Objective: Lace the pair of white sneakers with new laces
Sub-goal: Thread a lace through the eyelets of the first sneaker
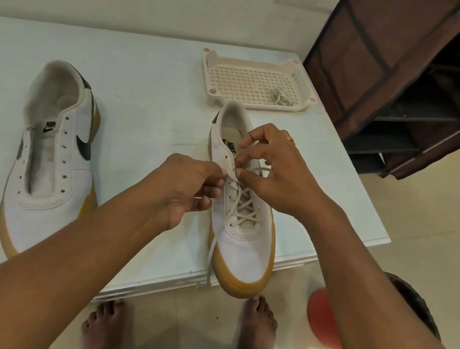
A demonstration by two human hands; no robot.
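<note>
Sneaker being laced [244, 229]: near the table's [153, 80] front right corner, toe overhanging the edge.
Lace [244, 203]: crossed through the lower holes.
Left hand [191, 189]: fingers pinch the lace tip.
Right hand [279, 169]: fingers pinch the lace beside the next hole.
Tip: keep the lace flat and even the tension.
Other sneaker [54, 155]: unlaced, toward the left edge.
Spare lace [278, 96]: in the tray [209, 62].

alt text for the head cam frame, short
Both hands, left hand and right hand, pinch a white lace over the half-laced right sneaker at the table edge. The unlaced left sneaker sits beside it; a spare lace lies in a plastic tray behind.
</note>
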